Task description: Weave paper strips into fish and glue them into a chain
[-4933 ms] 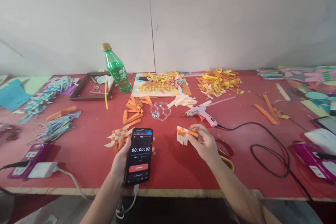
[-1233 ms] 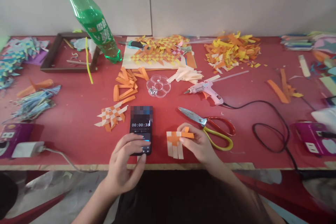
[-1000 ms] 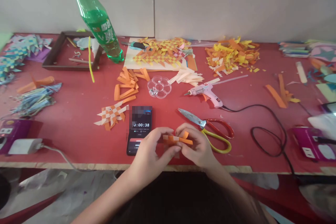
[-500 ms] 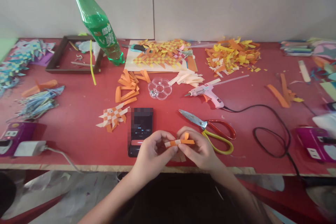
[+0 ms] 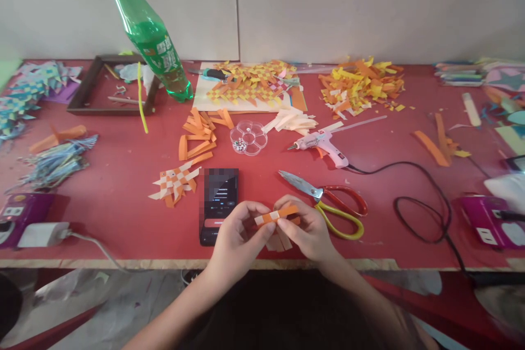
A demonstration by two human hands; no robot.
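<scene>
Between both hands is a small piece of woven paper strips, orange and cream, with cream ends hanging below it. My left hand pinches its left part between thumb and fingers. On the right side my right hand grips it, thumb near the middle of the weave. Left of the hands lies a phone, its screen partly blurred. A woven orange and cream paper fish rests beyond the phone's left side. Scissors with one red and one yellow handle lie just beyond my right hand.
A pink glue gun with a black cord lies behind the scissors. Loose orange strips, cream strips and a clear flower-shaped tray sit mid-table. A green bottle stands by a dark frame.
My left hand first held the phone, later touched its screen on the table, then joined my right hand on the woven paper. An orange strip end has since swung flat against the weave.
</scene>
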